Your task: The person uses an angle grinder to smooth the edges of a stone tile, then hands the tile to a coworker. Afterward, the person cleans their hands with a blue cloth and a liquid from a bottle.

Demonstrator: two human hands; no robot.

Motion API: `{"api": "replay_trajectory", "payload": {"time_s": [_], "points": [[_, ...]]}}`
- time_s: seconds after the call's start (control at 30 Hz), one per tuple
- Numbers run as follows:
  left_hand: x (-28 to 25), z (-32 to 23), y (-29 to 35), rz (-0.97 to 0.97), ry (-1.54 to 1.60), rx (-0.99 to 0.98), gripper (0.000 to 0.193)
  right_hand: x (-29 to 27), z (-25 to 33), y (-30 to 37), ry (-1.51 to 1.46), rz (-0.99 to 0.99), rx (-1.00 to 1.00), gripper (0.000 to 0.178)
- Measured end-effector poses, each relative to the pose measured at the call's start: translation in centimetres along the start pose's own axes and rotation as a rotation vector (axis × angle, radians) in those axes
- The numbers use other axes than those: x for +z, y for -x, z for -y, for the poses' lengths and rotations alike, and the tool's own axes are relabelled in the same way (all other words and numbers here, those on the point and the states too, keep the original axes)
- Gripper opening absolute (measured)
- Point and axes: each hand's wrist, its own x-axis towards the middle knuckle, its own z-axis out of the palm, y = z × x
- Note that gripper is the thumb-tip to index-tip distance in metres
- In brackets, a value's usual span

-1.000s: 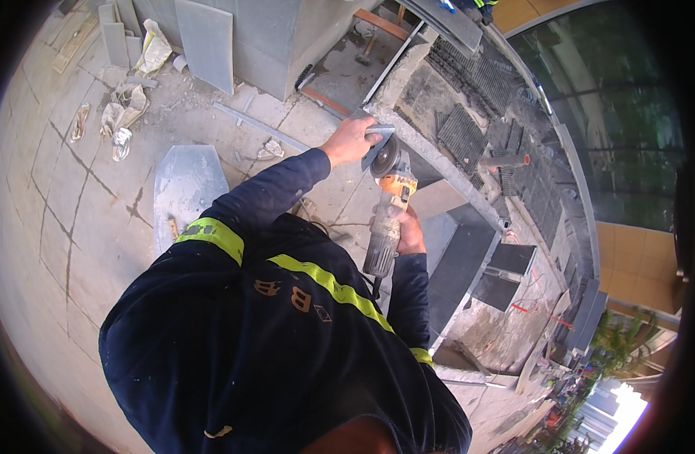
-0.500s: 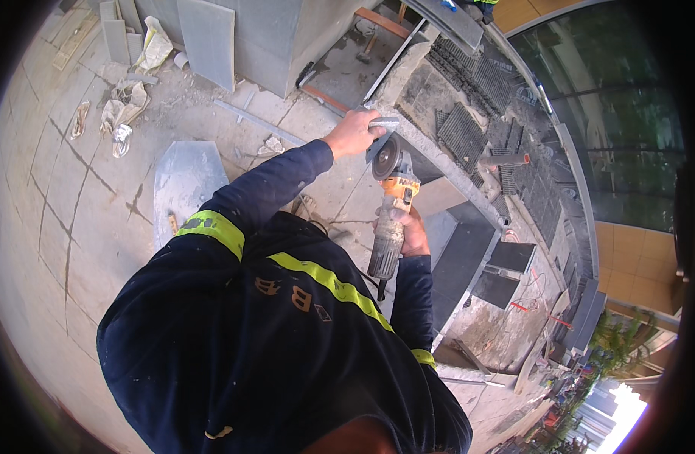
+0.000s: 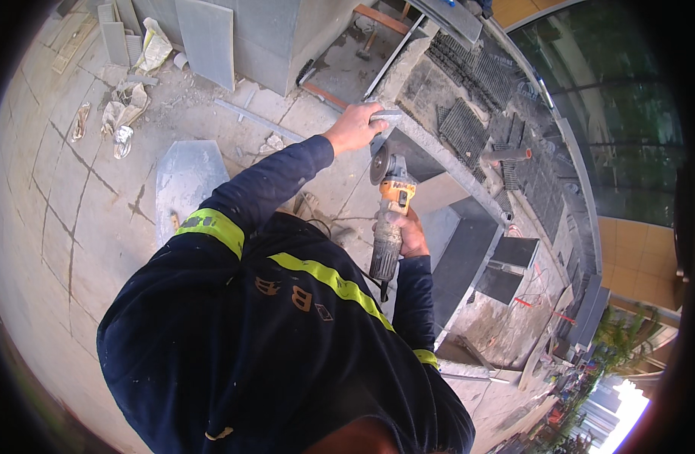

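Note:
My right hand [image 3: 412, 233] is wrapped round the dusty grey body of an orange-and-grey angle grinder [image 3: 396, 195]. Its round cutting disc [image 3: 380, 165] points away from me and is seen partly edge-on, apart from my left hand. A cable leaves the grinder's near end. Beyond the disc, my left hand [image 3: 355, 129] is closed on a short grey stone strip [image 3: 387, 115] at the corner of a low stone-clad wall [image 3: 446, 161]. Part of that strip is hidden by my fingers.
Behind the wall's edge lie dark ribbed mats [image 3: 463, 129] and a short pipe [image 3: 508, 155]. A grey slab [image 3: 190, 181] lies on the paving to my left. Crumpled sacks [image 3: 124, 110] and a leaning panel [image 3: 207, 41] are farther off. Dark tiles [image 3: 506, 268] sit at right.
The grinder's head has shifted slightly left and toward me, and its disc shows more edge-on. My left hand keeps its place on the stone strip.

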Motion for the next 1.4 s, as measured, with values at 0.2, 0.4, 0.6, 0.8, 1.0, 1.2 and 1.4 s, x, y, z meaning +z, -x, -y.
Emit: {"api": "replay_trajectory", "payload": {"time_s": [0.2,0.4,0.6,0.8,1.0,1.2,1.4], "points": [[0.0,-0.3,0.1,-0.005,-0.007,0.015,0.030,-0.2,-0.5,-0.1,0.014,-0.034,-0.013,0.052],[-0.5,-0.5,-0.1,-0.040,0.038,0.008,0.029,-1.0,-0.9,-0.5,0.075,-0.021,-0.012,0.049],[-2.6,0.4,0.0,0.000,0.296,-0.287,0.022,-1.5,-1.2,-0.7,0.019,-0.133,-0.014,0.043],[-2.6,4.9,0.4,-0.110,0.677,-0.575,0.019,-3.3,-0.4,-1.0,-0.222,-0.247,-0.036,0.034],[0.6,8.0,-1.4,-0.096,0.972,-0.627,0.007,-8.0,-0.1,-0.2,-0.613,-0.320,-0.106,0.043],[5.4,9.0,-6.9,-0.057,1.074,-0.731,0.014,-14.3,-0.5,-0.6,-0.894,-0.346,-0.384,0.035],[9.3,4.9,-15.8,-0.001,0.914,-0.742,0.018,-21.1,0.8,-3.4,-1.073,-0.351,-0.504,0.038]]}}
